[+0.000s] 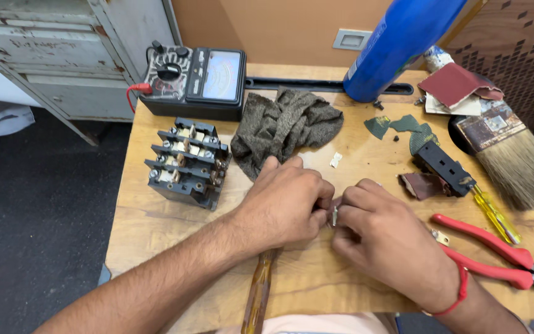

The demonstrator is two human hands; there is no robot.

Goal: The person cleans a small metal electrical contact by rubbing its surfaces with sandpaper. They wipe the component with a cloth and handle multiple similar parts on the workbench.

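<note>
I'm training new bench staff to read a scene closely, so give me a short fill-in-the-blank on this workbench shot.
1. The pliers lying beside the right hand have ____ handles.
2. The left hand and right hand meet over a small ____ part pinched between the fingers.
3. The grey contactor block sits on the wooden table just in front of the analog ____.
4. The crumpled cloth lies ____ the contactor block and the blue cylinder.

Missing words: red; metal; meter; between

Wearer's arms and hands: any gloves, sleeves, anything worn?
No gloves. Left hand and right hand are bare, and both forearms are uncovered with no sleeves in view. A red thread band circles the right wrist. No rings or watch visible.
</note>
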